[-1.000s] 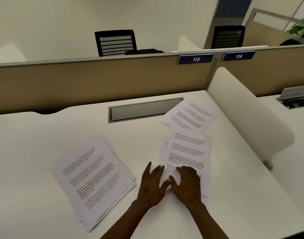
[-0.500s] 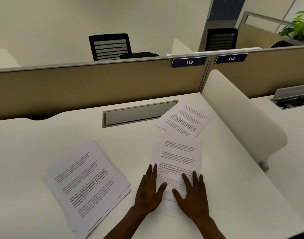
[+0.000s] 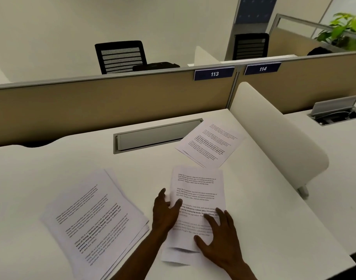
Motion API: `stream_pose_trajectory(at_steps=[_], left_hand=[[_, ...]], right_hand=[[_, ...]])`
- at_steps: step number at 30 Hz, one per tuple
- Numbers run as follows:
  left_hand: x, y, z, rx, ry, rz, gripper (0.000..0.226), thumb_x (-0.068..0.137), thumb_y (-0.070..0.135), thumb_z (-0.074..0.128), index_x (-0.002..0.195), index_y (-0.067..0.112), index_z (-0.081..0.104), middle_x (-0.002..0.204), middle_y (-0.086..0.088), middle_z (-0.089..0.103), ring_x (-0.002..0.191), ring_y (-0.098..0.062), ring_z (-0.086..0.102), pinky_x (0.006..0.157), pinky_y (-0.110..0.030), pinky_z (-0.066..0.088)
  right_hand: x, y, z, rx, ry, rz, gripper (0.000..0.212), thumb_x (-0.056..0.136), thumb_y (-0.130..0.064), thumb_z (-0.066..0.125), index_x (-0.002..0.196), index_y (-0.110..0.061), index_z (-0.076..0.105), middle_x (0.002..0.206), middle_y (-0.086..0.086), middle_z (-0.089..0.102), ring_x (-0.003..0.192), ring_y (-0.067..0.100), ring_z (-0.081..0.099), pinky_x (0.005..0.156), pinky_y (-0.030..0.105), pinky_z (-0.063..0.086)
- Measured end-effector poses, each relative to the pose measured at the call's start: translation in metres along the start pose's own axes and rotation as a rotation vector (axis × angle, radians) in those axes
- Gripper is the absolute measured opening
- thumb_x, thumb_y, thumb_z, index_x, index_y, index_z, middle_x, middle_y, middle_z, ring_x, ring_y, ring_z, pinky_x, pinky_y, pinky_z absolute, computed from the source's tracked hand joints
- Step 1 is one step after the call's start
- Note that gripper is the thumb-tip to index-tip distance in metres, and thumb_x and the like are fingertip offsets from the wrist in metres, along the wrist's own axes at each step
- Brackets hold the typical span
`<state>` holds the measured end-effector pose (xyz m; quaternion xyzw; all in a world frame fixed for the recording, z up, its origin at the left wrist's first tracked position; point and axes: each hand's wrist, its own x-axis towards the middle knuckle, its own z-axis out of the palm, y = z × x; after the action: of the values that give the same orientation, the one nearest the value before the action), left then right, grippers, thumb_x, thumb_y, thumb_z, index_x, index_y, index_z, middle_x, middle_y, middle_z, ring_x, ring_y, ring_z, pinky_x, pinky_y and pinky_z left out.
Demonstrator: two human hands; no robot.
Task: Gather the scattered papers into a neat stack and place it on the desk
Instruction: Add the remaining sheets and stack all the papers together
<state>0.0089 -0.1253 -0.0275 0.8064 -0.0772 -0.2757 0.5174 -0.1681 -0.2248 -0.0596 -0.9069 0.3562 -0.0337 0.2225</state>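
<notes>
Your left hand (image 3: 166,214) curls at the left edge of the middle papers (image 3: 195,211), fingers (image 3: 178,203) and thumb loosely pinching that edge. Your right hand (image 3: 220,242) lies flat on their lower right part, fingers spread wide, gripping nothing. These papers run lengthwise away from you on the counter (image 3: 264,209), their near corner lifted and curled. To the left of your left fingers lies a bigger pile (image 3: 94,221), angled. Beyond your fingers, further right, a third bunch (image 3: 210,144) rests skewed beside the cable tray (image 3: 154,136).
</notes>
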Motion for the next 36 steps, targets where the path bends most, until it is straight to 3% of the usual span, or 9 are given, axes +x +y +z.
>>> stream_pose_trajectory(at_steps=[3,8,11,15,17,19,23,27,36], left_hand=[[0.006,0.004,-0.004,-0.094,-0.043,-0.095,0.074,0.087,0.033,0.074,0.150,0.022,0.036,0.133,-0.005,0.060,0.106,-0.018,0.060,0.090,-0.030,0.048],[0.006,0.006,-0.008,-0.198,-0.181,-0.163,0.051,0.084,0.032,0.077,0.128,0.012,0.062,0.121,-0.012,0.072,0.102,-0.024,0.072,0.093,-0.043,0.059],[0.003,0.007,-0.011,-0.162,-0.175,-0.110,0.050,0.088,0.023,0.073,0.134,0.020,0.056,0.116,-0.007,0.072,0.097,-0.023,0.074,0.084,-0.042,0.063],[-0.001,0.005,-0.022,-0.171,-0.117,-0.017,0.059,0.091,0.008,0.066,0.139,0.035,0.045,0.116,-0.005,0.068,0.096,-0.017,0.071,0.066,-0.024,0.062],[-0.001,0.002,-0.033,-0.129,-0.026,0.028,0.064,0.091,0.007,0.065,0.142,0.038,0.043,0.123,-0.007,0.065,0.108,-0.019,0.066,0.078,-0.027,0.062],[0.000,0.000,-0.046,-0.096,0.088,0.033,0.068,0.092,0.005,0.063,0.147,0.037,0.039,0.132,-0.013,0.061,0.118,-0.026,0.061,0.098,-0.043,0.055],[0.001,-0.003,-0.064,0.028,0.248,0.057,0.077,0.092,-0.003,0.059,0.156,0.026,0.027,0.139,-0.016,0.059,0.112,-0.025,0.062,0.100,-0.037,0.050],[0.002,-0.003,-0.066,0.116,0.259,0.035,0.086,0.090,0.000,0.064,0.159,0.018,0.015,0.151,-0.016,0.046,0.136,-0.033,0.047,0.113,-0.041,0.038],[-0.004,-0.011,-0.060,0.102,0.228,0.006,0.089,0.088,0.014,0.071,0.158,0.022,0.017,0.153,-0.014,0.037,0.140,-0.029,0.039,0.113,-0.037,0.034]], right_hand=[[0.010,-0.002,-0.009,0.003,0.093,-0.015,0.074,0.066,-0.077,0.055,0.126,-0.034,0.058,0.140,-0.002,0.047,0.129,0.021,0.039,0.103,0.036,0.045],[0.026,-0.003,-0.013,-0.053,0.095,-0.067,0.069,0.068,-0.077,0.055,0.119,-0.031,0.063,0.123,-0.006,0.055,0.107,0.016,0.048,0.078,0.028,0.052],[0.027,-0.005,-0.011,-0.058,0.077,-0.076,0.068,0.069,-0.076,0.055,0.119,-0.030,0.063,0.123,-0.007,0.054,0.107,0.014,0.047,0.077,0.027,0.052],[0.034,-0.009,-0.015,0.037,0.115,-0.085,0.059,0.076,-0.067,0.061,0.120,-0.027,0.064,0.121,-0.006,0.057,0.108,0.015,0.051,0.079,0.027,0.053],[0.050,-0.011,-0.021,0.142,0.153,-0.042,0.052,0.082,-0.054,0.066,0.123,-0.022,0.063,0.125,0.000,0.058,0.112,0.019,0.057,0.087,0.032,0.054],[0.074,-0.013,-0.029,0.182,0.178,-0.014,0.049,0.086,-0.041,0.068,0.128,-0.017,0.060,0.129,0.006,0.057,0.117,0.024,0.057,0.093,0.037,0.052],[0.134,-0.019,-0.045,0.092,0.140,0.003,0.055,0.092,-0.030,0.061,0.142,-0.011,0.046,0.146,0.014,0.046,0.136,0.030,0.041,0.106,0.041,0.041],[0.187,-0.025,-0.058,-0.084,-0.006,0.047,0.062,0.097,-0.033,0.053,0.149,-0.008,0.031,0.159,0.016,0.026,0.149,0.030,0.019,0.116,0.043,0.030],[0.206,-0.031,-0.063,-0.480,0.011,-0.132,0.042,0.100,-0.039,0.043,0.129,-0.009,0.048,0.122,0.014,0.058,0.109,0.029,0.058,0.087,0.038,0.050]])
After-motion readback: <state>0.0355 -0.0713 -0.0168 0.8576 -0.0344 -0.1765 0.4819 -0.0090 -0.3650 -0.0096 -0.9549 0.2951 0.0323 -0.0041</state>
